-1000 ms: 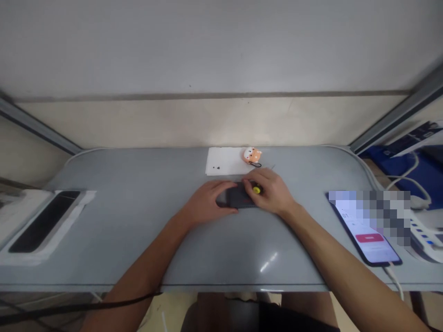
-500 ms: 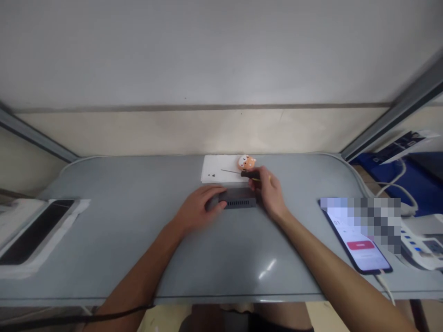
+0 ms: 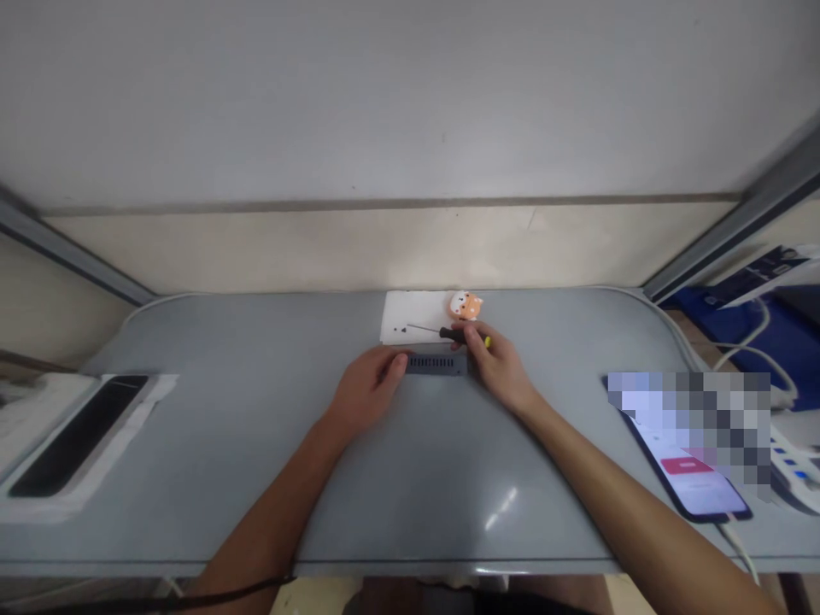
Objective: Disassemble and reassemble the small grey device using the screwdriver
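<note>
So your dark box (image 3: 436,363) was in the middle of the table (image 3: 256,350), just on your side of the white paper (image 3: 419,306), and it'd been turned: a second earlier it lay flat with the screwdriver (image 3: 458,335) over it, now its slotted side showed. Your left hand (image 3: 370,389) had a narrow pinch on its left end, thumb in front. Your right hand (image 3: 498,357) had fingers wrapped round the screwdriver handle, down by the box's right end; couldn't tell if it touched. The shaft pointed left across the paper, tip near some small dark bits (image 3: 403,330), can't say if touching. I'd read that as the driver being off the box, left hand doing the steadying. Orange-and-white toy (image 3: 465,305) sat at the paper's right edge, and the lit phone (image 3: 711,491) was well off to your right.
</note>
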Tool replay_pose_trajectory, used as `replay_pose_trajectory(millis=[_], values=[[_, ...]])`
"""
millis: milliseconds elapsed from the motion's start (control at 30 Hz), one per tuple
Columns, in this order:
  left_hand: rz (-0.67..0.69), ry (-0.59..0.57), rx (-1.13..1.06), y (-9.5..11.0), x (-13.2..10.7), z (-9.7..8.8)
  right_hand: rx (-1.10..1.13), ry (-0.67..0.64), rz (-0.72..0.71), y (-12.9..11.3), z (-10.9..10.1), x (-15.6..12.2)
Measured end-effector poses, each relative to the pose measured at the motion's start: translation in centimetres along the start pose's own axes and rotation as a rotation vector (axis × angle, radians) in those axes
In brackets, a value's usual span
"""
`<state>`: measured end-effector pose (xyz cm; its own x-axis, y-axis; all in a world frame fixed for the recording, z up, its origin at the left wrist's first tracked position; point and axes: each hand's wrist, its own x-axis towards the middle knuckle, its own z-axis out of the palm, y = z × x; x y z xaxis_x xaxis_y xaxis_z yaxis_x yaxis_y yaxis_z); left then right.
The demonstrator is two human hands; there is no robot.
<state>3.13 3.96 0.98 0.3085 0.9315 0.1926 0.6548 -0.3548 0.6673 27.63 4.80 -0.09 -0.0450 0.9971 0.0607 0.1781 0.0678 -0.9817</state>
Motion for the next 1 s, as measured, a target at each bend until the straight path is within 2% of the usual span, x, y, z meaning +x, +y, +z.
replay_pose_trajectory(millis=[367,633,833,1000], values=[[-0.085,0.099,0.013,0.31,0.28,0.03,-0.029,-0.009,-0.030,-0.11,-0.28,0.03],[-0.106,0.105,-0.030,-0.18,0.34,0.10,-0.029,-0.029,-0.048,0.46,-0.31,0.43],[0.033,0.010,-0.146,-0.33,0.18,-0.20,-0.050,-0.036,-0.057,0.12,-0.34,0.15],[-0.011,-0.043,-0.137,-0.15,0.10,-0.20,-0.064,-0.013,-0.057,-0.24,-0.33,-0.08]])
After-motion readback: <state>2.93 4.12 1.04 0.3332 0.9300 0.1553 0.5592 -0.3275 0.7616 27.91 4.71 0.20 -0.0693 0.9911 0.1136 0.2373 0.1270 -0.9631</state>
